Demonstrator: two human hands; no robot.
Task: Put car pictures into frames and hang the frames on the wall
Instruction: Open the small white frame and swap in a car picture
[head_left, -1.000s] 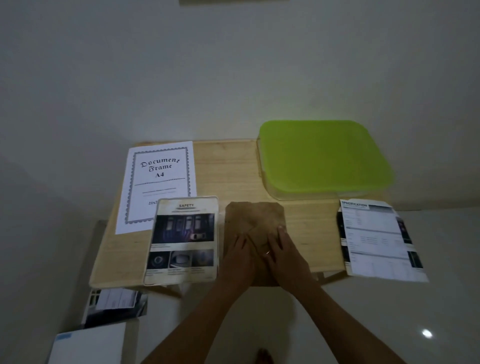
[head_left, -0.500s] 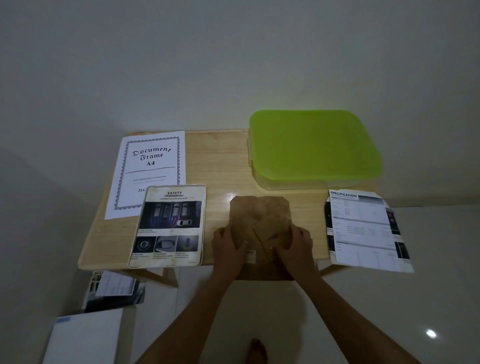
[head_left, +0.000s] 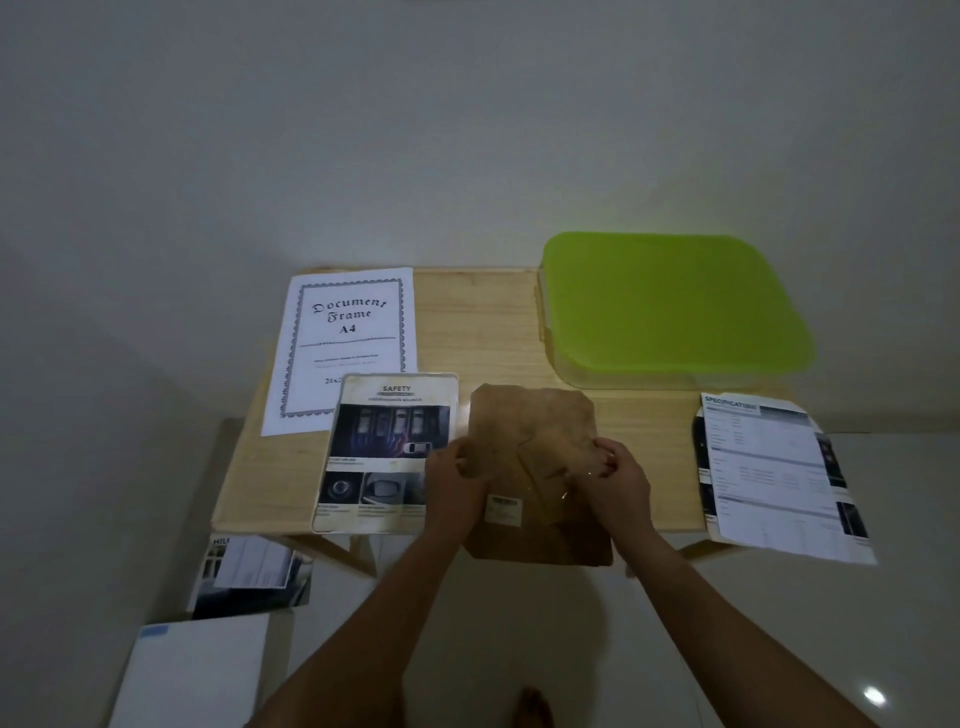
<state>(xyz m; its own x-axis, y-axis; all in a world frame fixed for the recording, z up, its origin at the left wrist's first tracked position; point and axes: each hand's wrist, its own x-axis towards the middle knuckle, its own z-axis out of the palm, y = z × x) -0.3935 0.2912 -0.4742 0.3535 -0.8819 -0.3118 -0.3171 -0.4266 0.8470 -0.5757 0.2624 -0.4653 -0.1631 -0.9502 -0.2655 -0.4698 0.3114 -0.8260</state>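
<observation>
A brown frame back board (head_left: 530, 431) lies face down at the front middle of the wooden table (head_left: 478, 332), overhanging the front edge. My left hand (head_left: 454, 480) grips its left edge. My right hand (head_left: 615, 478) has its fingers curled at a clip on the board's right side. A framed "SAFETY" car picture (head_left: 387, 447) lies just left of the board. A "Document Frame A4" insert sheet (head_left: 348, 343) lies behind it. A "SPECIFICATION" car sheet (head_left: 774, 467) hangs over the table's right front corner.
A container with a green lid (head_left: 670, 306) stands at the back right of the table. More car brochures (head_left: 254, 577) and a white box (head_left: 192, 675) lie on the floor at the lower left. A plain wall (head_left: 467, 130) rises behind the table.
Both hands moved apart from the middle of the brown board to its left and right sides. The view shifted a little.
</observation>
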